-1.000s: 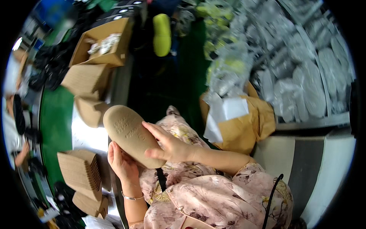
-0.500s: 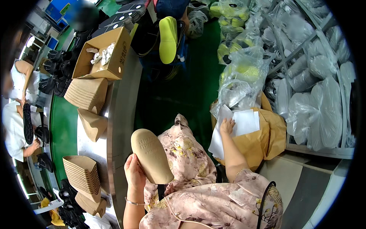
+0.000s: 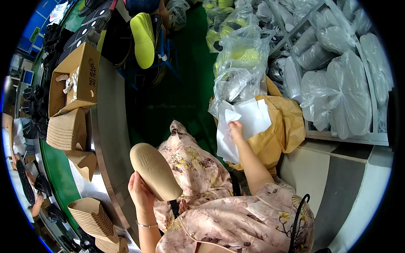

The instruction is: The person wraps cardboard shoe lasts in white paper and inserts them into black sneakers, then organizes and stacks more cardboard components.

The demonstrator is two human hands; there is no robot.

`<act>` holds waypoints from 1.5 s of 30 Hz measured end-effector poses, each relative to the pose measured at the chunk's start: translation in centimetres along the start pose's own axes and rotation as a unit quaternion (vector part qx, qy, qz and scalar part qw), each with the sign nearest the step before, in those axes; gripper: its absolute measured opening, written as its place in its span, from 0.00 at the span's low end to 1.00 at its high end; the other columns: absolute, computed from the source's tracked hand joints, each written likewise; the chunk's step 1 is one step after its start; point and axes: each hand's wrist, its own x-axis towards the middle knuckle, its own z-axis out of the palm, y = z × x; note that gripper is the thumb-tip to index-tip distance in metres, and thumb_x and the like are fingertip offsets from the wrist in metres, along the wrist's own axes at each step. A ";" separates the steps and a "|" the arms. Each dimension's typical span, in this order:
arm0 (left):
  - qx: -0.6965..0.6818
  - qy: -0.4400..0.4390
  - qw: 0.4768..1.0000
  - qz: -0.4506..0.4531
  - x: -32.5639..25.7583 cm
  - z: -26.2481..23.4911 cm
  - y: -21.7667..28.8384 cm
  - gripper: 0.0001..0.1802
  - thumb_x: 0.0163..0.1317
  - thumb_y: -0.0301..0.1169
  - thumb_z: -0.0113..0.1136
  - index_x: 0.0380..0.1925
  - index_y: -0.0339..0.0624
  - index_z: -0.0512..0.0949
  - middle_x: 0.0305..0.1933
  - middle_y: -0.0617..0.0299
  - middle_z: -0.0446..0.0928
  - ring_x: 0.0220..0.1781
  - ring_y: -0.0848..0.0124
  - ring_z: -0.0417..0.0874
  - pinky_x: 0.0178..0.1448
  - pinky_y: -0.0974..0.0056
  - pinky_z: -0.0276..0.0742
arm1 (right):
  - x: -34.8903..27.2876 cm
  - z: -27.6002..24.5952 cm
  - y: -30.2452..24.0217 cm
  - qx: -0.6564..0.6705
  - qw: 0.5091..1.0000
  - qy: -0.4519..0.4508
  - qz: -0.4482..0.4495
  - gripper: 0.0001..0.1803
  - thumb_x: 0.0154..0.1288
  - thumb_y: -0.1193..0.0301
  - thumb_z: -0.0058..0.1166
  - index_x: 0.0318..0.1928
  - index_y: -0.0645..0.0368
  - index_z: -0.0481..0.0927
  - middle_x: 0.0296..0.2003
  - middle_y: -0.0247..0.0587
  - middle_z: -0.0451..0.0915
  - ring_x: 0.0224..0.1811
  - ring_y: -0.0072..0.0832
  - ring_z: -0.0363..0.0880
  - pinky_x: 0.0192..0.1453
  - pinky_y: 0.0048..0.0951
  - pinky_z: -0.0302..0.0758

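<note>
Two hands, two jobs

Left hand [image 3: 141, 196] is wrapped round a tan shoe sole [image 3: 155, 170], holding it tilted above the lap. Right hand [image 3: 236, 127] pinches a white paper sheet [image 3: 247, 122] from the stack in the yellow bag [image 3: 282, 126] — best to lift a single sheet cleanly, sole kept steady.

An open brown cardboard box [image 3: 71, 82] sits at the far end of the curved grey metal workbench [image 3: 110, 122]. Nearer along the workbench lie stacks of folded tan cardboard inserts [image 3: 67, 130]. Across the green floor from it stands a rack of clear plastic bags holding pale soles [image 3: 337, 84].
</note>
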 end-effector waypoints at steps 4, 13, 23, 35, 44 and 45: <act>0.008 -0.009 1.000 -0.006 0.7 -1.0 0.1 0.09 0.67 0.32 0.49 0.35 0.37 0.74 0.32 0.65 0.77 0.32 0.78 0.77 0.37 0.73 0.74 | -0.9 -1.5 -4.2 0.181 0.965 -0.136 0.130 0.14 0.61 0.75 0.49 0.47 0.64 0.77 0.41 0.34 0.79 0.43 0.22 0.76 0.48 0.23 0.71; 0.049 -0.036 0.998 0.003 3.9 -0.2 -3.6 0.07 0.66 0.32 0.51 0.33 0.41 0.74 0.30 0.69 0.73 0.32 0.80 0.72 0.38 0.74 0.68 | -9.2 3.9 -13.4 -0.022 0.983 -0.143 -0.109 0.09 0.62 0.76 0.47 0.41 0.64 0.78 0.33 0.29 0.78 0.37 0.14 0.72 0.40 0.19 0.70; 0.031 -0.036 0.999 -0.002 2.4 -1.6 -3.8 0.09 0.66 0.34 0.52 0.32 0.40 0.73 0.29 0.69 0.73 0.32 0.81 0.71 0.37 0.74 0.68 | -7.3 -6.8 -20.8 0.337 0.922 0.184 -0.041 0.13 0.66 0.74 0.44 0.48 0.64 0.73 0.44 0.38 0.76 0.41 0.25 0.75 0.49 0.25 0.72; -0.136 -0.192 0.969 0.075 3.9 -2.4 -4.0 0.09 0.69 0.33 0.46 0.42 0.43 0.73 0.39 0.67 0.75 0.41 0.78 0.74 0.46 0.71 0.72 | -26.2 10.8 -27.0 -0.035 0.770 -0.347 -0.535 0.13 0.51 0.81 0.54 0.39 0.58 0.73 0.54 0.49 0.71 0.61 0.46 0.66 0.62 0.45 0.63; -0.032 -0.242 0.961 0.132 0.4 -8.0 0.5 0.25 0.67 0.33 0.44 0.62 0.39 0.58 0.58 0.56 0.68 0.56 0.65 0.73 0.59 0.60 0.72 | -30.0 12.8 -28.0 -0.225 0.612 -0.535 -0.538 0.12 0.57 0.65 0.57 0.40 0.56 0.78 0.56 0.48 0.71 0.63 0.43 0.64 0.65 0.48 0.57; -0.009 -0.220 0.967 0.128 1.5 -9.5 -0.8 0.23 0.65 0.34 0.46 0.59 0.40 0.61 0.55 0.57 0.70 0.53 0.68 0.74 0.54 0.62 0.74 | -29.7 13.8 -29.2 -0.203 0.651 -0.487 -0.545 0.16 0.58 0.63 0.55 0.44 0.57 0.76 0.57 0.50 0.69 0.63 0.45 0.63 0.66 0.46 0.56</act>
